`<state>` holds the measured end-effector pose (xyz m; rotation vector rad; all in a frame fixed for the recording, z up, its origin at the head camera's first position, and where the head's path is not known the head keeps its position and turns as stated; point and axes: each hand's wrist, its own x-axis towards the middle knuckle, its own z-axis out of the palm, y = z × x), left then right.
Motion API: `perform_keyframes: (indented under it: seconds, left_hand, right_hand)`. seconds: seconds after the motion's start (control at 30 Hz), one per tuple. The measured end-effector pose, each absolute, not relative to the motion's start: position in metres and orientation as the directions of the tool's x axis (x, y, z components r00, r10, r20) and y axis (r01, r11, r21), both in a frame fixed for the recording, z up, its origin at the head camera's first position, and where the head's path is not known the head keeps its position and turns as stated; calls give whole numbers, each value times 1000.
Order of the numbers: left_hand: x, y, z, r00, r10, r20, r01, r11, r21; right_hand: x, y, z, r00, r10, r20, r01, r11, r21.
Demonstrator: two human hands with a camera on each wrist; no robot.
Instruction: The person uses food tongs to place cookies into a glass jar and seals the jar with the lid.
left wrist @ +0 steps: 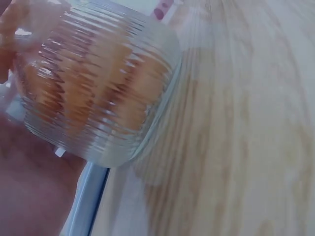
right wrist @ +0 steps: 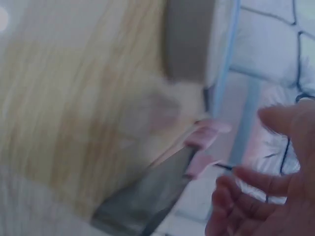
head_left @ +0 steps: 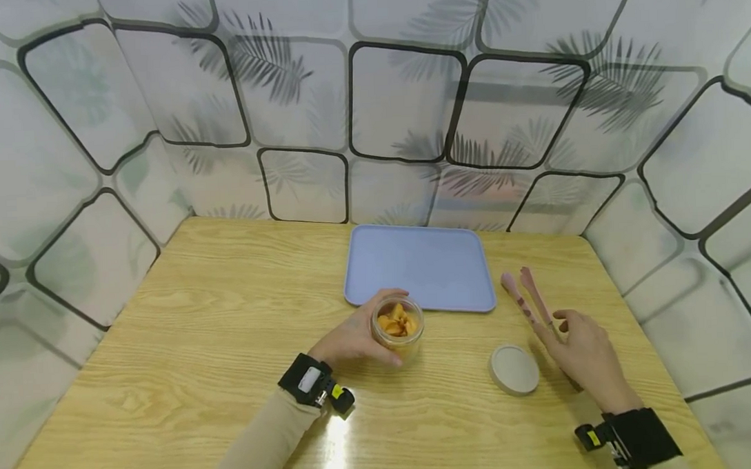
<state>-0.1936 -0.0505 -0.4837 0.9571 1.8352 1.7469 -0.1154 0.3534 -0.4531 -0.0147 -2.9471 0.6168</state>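
Observation:
My left hand [head_left: 357,337] grips a clear glass jar [head_left: 410,344] round its side, with thumb and fingers on opposite sides. The jar is uncapped, and orange-yellow dried pieces [head_left: 398,321] show inside it. In the left wrist view the ribbed jar [left wrist: 98,88] stands close over the wood. On the right, my right hand [head_left: 586,355] is above the metal end of a pair of tongs [head_left: 537,296] with pink tips. Its thumb and fingers are apart, and the right wrist view shows the tongs [right wrist: 147,199] just beyond the fingertips.
A round beige lid [head_left: 514,370] lies between the jar and the tongs. Behind them, a blue tray [head_left: 420,267] rests near the far edge of the wooden table [head_left: 229,315]. Patterned curtains [head_left: 303,113] enclose the back and both sides.

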Motion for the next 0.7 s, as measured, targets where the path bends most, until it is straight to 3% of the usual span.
perform_keyframes:
  seconds: [0.13, 0.3, 0.5, 0.7]
  left_hand:
    - [-194, -47, -485, -674, 716, 182, 207, -53, 977]
    - [-195, -44, -486, -675, 705, 217, 222, -86, 971]
    - [-196, -42, -488, -658, 707, 259, 233, -136, 963]
    - [-196, -43, -487, -670, 705, 233, 242, -89, 966]
  right_hand:
    - [-108, 336, -447, -976, -121, 182, -185, 902, -391]
    - [-98, 314, -448, -969, -239, 64, -246, 913, -324]
    - [-92, 301, -457, -959, -277, 61, -284, 926, -250]
    - [-92, 301, -462, -961, -264, 80, -276, 925, -263]
